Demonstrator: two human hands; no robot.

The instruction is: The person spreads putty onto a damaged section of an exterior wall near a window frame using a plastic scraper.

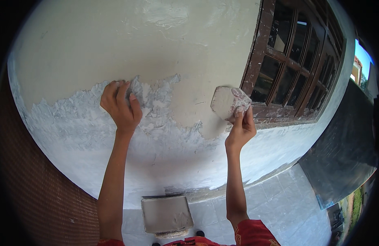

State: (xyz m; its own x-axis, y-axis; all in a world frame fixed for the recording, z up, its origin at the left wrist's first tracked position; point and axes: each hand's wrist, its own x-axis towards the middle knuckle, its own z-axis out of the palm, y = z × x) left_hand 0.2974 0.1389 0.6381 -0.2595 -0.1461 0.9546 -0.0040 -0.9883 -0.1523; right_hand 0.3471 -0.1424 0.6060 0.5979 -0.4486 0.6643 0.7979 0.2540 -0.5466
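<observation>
My left hand [120, 107] rests against the wall, its fingers bent and apart with no tool in them. It lies at the ragged upper edge of a rough, whitish-grey coating [83, 110]. Farther right, my right hand [241, 130] pinches a flat, many-sided scraper [224, 102] between thumb and fingers. Pale paste smears the scraper's face and grip end. It is held up before the smooth cream part of the wall [136, 53], close to the window frame's lower left corner. I cannot tell whether its edge touches the wall.
A brown wooden window [285, 61] with glass panes fills the upper right. Below, a shallow tray [167, 214] of smooth grey paste stands above the grey tiled floor [275, 213]. A woven brown panel [46, 184] borders the left, and a dark sheet [341, 147] leans at right.
</observation>
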